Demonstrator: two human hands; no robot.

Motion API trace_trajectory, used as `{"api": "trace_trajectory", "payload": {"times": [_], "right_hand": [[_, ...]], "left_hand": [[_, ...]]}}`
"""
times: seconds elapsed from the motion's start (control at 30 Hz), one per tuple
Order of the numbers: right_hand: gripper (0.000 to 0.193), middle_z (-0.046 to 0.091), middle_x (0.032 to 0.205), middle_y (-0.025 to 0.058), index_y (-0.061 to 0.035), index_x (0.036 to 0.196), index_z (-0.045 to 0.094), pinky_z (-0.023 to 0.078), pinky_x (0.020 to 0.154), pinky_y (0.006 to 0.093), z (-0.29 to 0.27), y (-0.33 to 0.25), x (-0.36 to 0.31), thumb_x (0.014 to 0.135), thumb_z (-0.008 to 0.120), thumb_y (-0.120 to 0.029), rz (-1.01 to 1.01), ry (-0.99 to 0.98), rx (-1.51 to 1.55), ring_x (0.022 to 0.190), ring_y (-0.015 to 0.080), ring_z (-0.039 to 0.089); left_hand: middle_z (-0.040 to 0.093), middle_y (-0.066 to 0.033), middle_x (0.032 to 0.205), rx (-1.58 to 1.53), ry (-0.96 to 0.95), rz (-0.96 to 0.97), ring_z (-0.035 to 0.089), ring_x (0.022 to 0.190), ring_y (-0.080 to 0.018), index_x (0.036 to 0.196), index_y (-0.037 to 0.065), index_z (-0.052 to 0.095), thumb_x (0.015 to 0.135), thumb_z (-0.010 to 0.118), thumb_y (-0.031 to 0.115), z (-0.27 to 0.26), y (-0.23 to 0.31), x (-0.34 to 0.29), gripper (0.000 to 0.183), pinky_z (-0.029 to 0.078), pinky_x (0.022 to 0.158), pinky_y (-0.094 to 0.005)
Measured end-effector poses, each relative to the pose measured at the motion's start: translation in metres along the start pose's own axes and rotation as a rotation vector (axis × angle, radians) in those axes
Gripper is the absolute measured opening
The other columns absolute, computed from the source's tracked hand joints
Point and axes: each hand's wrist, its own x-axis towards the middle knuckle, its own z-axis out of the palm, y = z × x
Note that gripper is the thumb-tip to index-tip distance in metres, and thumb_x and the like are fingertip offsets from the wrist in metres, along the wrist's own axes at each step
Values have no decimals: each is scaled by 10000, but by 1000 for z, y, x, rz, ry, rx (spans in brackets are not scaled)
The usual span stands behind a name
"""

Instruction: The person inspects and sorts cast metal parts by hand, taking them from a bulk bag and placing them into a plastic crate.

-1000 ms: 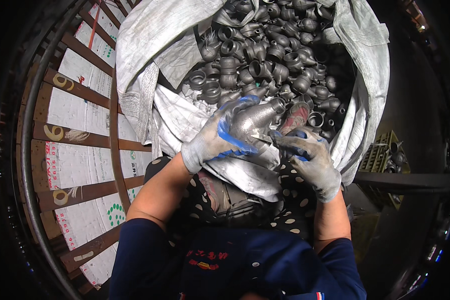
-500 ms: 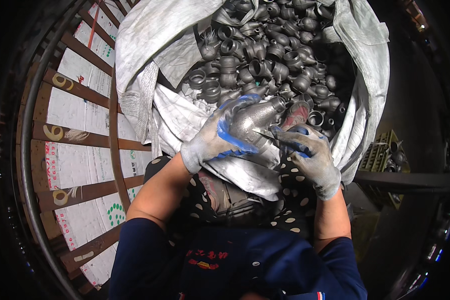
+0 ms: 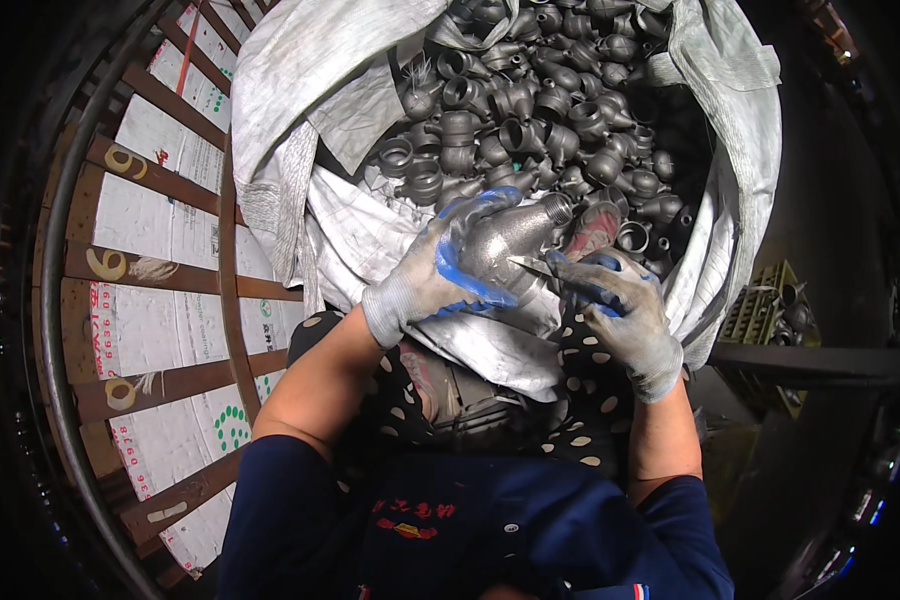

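Observation:
My left hand [image 3: 432, 268], in a grey work glove with blue coating, is closed round a dark grey cast-metal fitting [image 3: 502, 243]. The fitting lies tilted, its narrow threaded neck pointing up and right. In my gloved right hand [image 3: 615, 302] is a knife, its handle hidden by the fingers. The short pointed blade [image 3: 534, 265] reaches left to the fitting's side, with its tip at or very near the metal. Behind my hands, many similar fittings [image 3: 510, 100] fill a large white woven sack [image 3: 305, 60].
The sack's folded edge [image 3: 490, 355] drapes over my lap, and a shoe [image 3: 595, 228] shows beside the fittings. To the left stands a rusty metal rack [image 3: 228, 280] with white cartons [image 3: 160, 320] behind its bars. A yellow-green crate [image 3: 765, 310] holding metal parts sits at right.
The knife blade has turned slightly and catches more light. My right hand has shifted only a little; the left hand and the fitting stay nearly still.

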Motion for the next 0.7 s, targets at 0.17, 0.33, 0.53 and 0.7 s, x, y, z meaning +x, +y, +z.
{"api": "trace_trajectory", "payload": {"times": [0.17, 0.33, 0.53, 0.7], "right_hand": [[261, 667, 910, 130, -60, 1017, 683, 509, 730, 340, -3, 2, 1, 760, 637, -66, -30, -28, 130, 805, 266, 659], [258, 677, 869, 132, -8, 1032, 666, 508, 735, 311, -4, 2, -1, 787, 601, -55, 29, -73, 191, 773, 219, 661], [288, 652, 798, 120, 20, 1046, 643, 492, 686, 278, -8, 8, -2, 768, 597, -37, 296, -210, 412, 683, 181, 607], [288, 651, 804, 125, 12, 1029, 648, 491, 683, 288, -7, 14, 0, 748, 602, -34, 240, -166, 279, 694, 165, 600]], "left_hand": [[435, -128, 1366, -95, 7, 32, 421, 1258, -211, 1374, 4, 358, 595, 881, 250, -1, 4, 3, 970, 328, 1071, -359], [436, -119, 1373, 375, -3, 71, 419, 1260, -213, 1366, 9, 377, 576, 886, 222, 0, 11, 4, 963, 320, 1075, -350], [439, -117, 1369, 80, 8, 54, 408, 1269, -213, 1362, 12, 379, 575, 886, 203, 3, 6, 1, 956, 321, 1075, -355], [396, -126, 1384, 46, -49, -4, 400, 1272, -220, 1396, 33, 268, 643, 855, 171, -1, -2, -2, 965, 348, 1064, -371]]}}
